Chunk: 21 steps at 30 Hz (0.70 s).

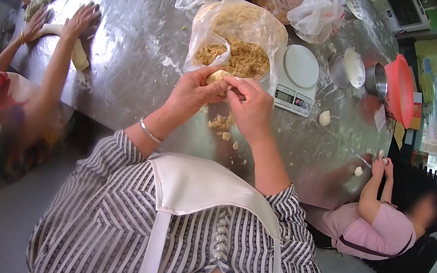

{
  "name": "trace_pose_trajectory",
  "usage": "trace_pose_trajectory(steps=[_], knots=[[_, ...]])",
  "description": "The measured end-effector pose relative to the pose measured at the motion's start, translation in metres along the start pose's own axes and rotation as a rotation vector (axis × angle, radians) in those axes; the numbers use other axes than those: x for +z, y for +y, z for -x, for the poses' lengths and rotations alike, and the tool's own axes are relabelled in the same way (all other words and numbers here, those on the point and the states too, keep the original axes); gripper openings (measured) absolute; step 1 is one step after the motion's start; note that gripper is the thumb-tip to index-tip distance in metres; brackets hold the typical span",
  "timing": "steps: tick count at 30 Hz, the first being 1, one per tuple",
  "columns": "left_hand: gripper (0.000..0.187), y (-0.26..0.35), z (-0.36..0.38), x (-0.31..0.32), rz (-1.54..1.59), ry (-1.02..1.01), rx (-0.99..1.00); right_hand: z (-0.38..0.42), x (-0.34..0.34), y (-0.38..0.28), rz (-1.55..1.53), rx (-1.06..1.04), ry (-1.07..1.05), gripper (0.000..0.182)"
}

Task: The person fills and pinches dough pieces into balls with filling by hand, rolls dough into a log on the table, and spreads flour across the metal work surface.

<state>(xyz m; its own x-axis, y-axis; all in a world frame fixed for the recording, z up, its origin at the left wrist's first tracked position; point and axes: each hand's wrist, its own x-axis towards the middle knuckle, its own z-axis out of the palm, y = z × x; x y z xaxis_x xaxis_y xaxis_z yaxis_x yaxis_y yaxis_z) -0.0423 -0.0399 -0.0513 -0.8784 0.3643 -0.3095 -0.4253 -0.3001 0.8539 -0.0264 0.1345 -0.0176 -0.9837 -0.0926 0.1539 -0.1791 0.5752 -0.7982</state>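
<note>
My left hand point(196, 88) is closed around a small pale dough piece point(217, 76), with the thumb along its near side. My right hand point(250, 106) meets it from the right, thumb and fingers pinched together at the dough's edge. Both hands are above the metal table, just in front of an open plastic bag point(243, 19) of brown crumbly filling point(250, 57). Below them lie scattered crumbs point(222, 121) and a few small dough bits point(226, 136). What is inside the dough piece is hidden by my fingers.
Right of the bag sits a kitchen scale point(301, 67). Beyond it are a metal pot point(346, 67) and a red basin point(401, 90). One dough ball point(325, 118) lies near the scale. Co-workers handle a dough roll point(79, 55) at left and small pieces at right.
</note>
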Motion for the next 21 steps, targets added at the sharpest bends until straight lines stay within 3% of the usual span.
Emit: trace_pose_trajectory(steps=[4,11,14,17,20,21], knots=[[0.045,0.008,0.005,-0.006,0.16,-0.004,-0.045,0.008,-0.004,0.0,-0.287,0.111,0.071,0.042],[0.038,0.038,0.025,-0.002,0.428,-0.262,-0.293,0.008,-0.013,-0.003,0.035,-0.105,-0.125,0.103],[0.037,0.031,0.029,0.006,0.449,-0.287,-0.265,0.004,-0.007,-0.002,0.042,-0.25,-0.099,0.102],[0.036,0.029,0.034,0.017,0.224,-0.196,-0.153,0.002,-0.007,-0.005,0.177,-0.363,-0.018,0.088],[0.034,0.029,0.04,0.029,-0.664,0.005,0.134,0.004,0.002,-0.005,0.196,-0.343,0.06,0.08],[0.033,0.024,0.037,0.032,-0.466,0.01,0.18,0.005,0.006,-0.003,0.181,-0.316,0.085,0.077]])
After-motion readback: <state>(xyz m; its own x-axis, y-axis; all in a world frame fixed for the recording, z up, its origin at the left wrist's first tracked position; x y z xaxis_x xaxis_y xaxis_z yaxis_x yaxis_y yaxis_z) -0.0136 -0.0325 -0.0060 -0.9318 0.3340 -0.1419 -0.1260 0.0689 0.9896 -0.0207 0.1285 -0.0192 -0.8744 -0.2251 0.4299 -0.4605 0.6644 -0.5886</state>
